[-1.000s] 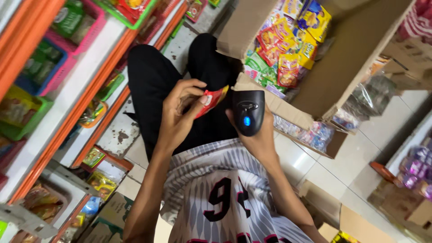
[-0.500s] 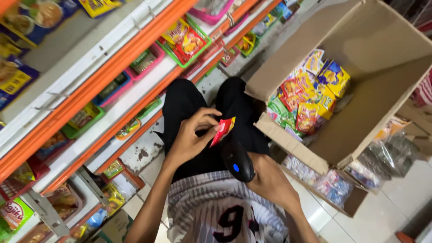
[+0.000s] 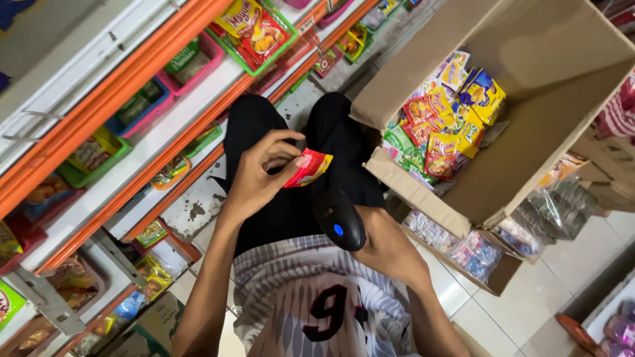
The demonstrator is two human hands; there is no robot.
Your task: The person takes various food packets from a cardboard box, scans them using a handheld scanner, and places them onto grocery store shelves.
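My left hand (image 3: 260, 173) pinches a small red and yellow snack packet (image 3: 308, 168) above my lap. Just below it, my right hand (image 3: 390, 246) grips a black handheld scanner (image 3: 338, 219) with a blue light, its head pointing up toward the packet. I am sitting on the floor in black trousers and a striped jersey. A large open cardboard box (image 3: 529, 152) holding several colourful snack packets (image 3: 444, 119) lies to my right, beside my knee.
Orange and white shop shelves (image 3: 126, 112) with pink and green baskets of packets run along my left. A smaller box of clear-wrapped goods (image 3: 463, 248) sits under the big box. More cartons and a white tiled floor (image 3: 529, 297) are at the right.
The view has tilted and shifted, bringing the big box fully into sight. The packet has lifted slightly away from the scanner, which has lowered toward my lap.
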